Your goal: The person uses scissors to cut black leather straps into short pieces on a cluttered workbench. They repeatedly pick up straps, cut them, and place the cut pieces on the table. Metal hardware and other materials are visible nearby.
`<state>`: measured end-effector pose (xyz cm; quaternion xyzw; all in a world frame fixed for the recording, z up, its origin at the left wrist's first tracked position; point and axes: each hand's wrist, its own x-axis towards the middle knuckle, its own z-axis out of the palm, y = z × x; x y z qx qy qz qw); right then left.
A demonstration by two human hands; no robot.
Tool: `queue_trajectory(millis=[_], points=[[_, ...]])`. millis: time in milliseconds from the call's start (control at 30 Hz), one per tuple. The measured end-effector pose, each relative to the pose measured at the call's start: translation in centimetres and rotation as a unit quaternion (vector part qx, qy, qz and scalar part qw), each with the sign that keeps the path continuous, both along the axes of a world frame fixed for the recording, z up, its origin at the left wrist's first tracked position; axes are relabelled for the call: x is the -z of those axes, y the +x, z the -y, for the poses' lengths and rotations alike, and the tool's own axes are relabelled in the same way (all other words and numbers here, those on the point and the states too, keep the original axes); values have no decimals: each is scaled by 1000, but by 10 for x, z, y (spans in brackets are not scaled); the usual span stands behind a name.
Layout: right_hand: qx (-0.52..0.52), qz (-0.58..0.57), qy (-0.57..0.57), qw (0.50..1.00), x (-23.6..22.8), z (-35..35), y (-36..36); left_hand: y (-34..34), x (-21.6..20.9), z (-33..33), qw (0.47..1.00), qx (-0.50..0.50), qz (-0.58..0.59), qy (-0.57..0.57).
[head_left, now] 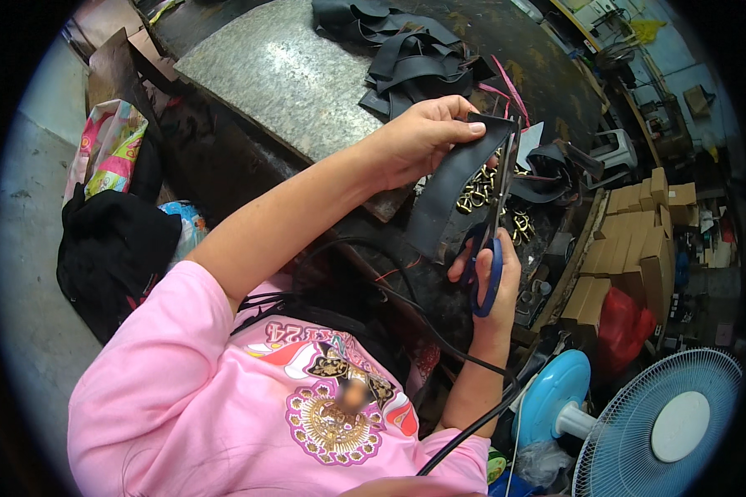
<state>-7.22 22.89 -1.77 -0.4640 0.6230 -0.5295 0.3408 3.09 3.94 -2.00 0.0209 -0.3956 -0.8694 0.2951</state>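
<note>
My left hand pinches the upper end of a black strip, which looks like leather or a similar sheet material. The strip hangs down from the thumb and fingers toward my body. My right hand grips scissors with dark blue handles, fingers through the loops. Their blades point away from me, close beside the strip's upper right end; whether they touch its edge I cannot tell. Under the strip lies a heap of brass-coloured metal fittings. Another coiled black strip lies to their right.
Black strips are piled on the dark table beside a grey stone slab. A pink cord lies near them. Cardboard boxes, a red plastic bag and a fan stand at right. A black cable crosses before me.
</note>
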Motion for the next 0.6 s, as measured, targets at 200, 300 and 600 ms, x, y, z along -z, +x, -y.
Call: queue_trajectory(millis=[200, 300, 600], points=[[-16, 157, 3, 987, 2, 1, 6, -3, 2, -1, 1000, 4, 13, 8], [-22, 192, -11, 981, 4, 2, 8, -3, 4, -1, 1000, 9, 11, 6], [23, 139, -34, 989, -1, 2, 1, -2, -1, -6, 999, 7, 47, -22]])
